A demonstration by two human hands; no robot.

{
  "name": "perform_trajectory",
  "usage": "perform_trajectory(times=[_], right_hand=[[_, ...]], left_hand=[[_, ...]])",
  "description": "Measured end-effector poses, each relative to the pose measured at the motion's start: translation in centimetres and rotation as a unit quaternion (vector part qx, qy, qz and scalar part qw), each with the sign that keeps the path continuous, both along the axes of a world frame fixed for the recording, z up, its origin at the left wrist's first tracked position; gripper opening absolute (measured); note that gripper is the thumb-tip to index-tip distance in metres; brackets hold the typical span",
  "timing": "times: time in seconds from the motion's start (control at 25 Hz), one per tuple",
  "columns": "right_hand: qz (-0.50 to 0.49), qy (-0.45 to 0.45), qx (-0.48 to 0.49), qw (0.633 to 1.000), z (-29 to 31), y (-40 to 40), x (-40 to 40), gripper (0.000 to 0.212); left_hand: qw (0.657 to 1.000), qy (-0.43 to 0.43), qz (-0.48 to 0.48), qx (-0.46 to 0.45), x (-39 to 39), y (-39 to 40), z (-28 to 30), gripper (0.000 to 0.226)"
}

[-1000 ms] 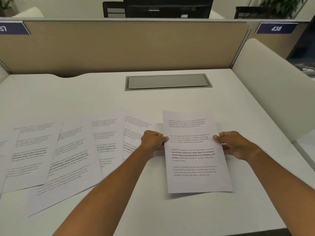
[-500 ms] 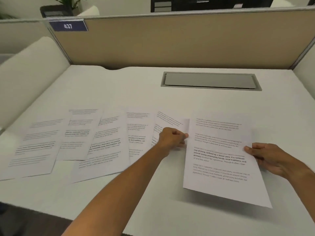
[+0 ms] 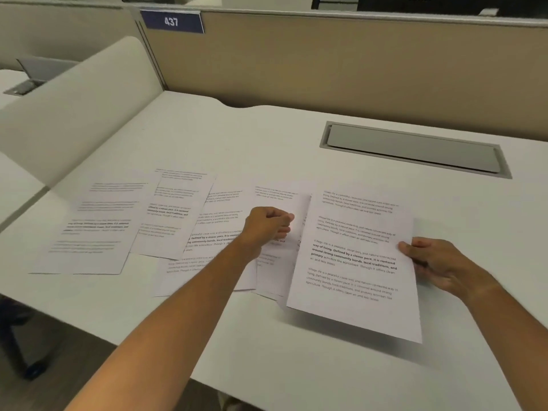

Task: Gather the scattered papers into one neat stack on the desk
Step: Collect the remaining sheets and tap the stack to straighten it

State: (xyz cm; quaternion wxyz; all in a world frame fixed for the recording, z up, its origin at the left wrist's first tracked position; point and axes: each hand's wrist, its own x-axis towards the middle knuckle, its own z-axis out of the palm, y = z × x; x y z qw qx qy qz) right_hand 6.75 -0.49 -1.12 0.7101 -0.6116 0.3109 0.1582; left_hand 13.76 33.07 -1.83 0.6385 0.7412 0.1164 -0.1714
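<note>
Right hand (image 3: 439,264): fingers pinched shut on right edge of top sheet (image 3: 353,262), near end lifted off worktop (image 3: 267,137). Left hand (image 3: 267,225): fingers curled closed on next sheet (image 3: 278,203). Loose sheets (image 3: 118,226) fanned left of those fingers.

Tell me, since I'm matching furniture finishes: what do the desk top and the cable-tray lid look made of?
Desk top: probably white matte laminate, smooth, without glare. Cable-tray lid: seemingly brushed grey metal with a soft sheen, possibly painted plastic.
</note>
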Motion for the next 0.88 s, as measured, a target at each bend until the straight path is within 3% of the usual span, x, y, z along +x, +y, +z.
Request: perform_trajectory(times=[0.2, 0.32, 0.64, 0.8, 0.88], right_hand=[[-0.021, -0.02, -0.012, 1.0, -0.4, 7.9, 1.4, 0.021], [-0.034, -0.009, -0.018, 0.999, -1.0, 12.7, 1.9, 0.02], [-0.041, -0.005, -0.035, 0.999, -1.4, 21.8, 3.8, 0.024], [-0.017, -0.03, -0.034, 0.999, -1.1, 25.7, 5.7, 0.019], [-0.011, -0.042, -0.034, 0.998, -1.0, 27.2, 6.6, 0.013]], left_hand=[[0.998, 0.027, -0.017, -0.061, 1.2, 5.0, -0.4, 0.007], [0.999, 0.014, -0.02, -0.041, 2.3, 10.9, -0.7, 0.01], [0.972, -0.076, 0.123, 0.185, 5.0, 31.0, -1.3, 0.026], [0.921, -0.077, 0.164, 0.346, 5.7, 38.4, -2.4, 0.045], [0.882, -0.01, 0.169, 0.44, 5.3, 40.9, -2.4, 0.065]])
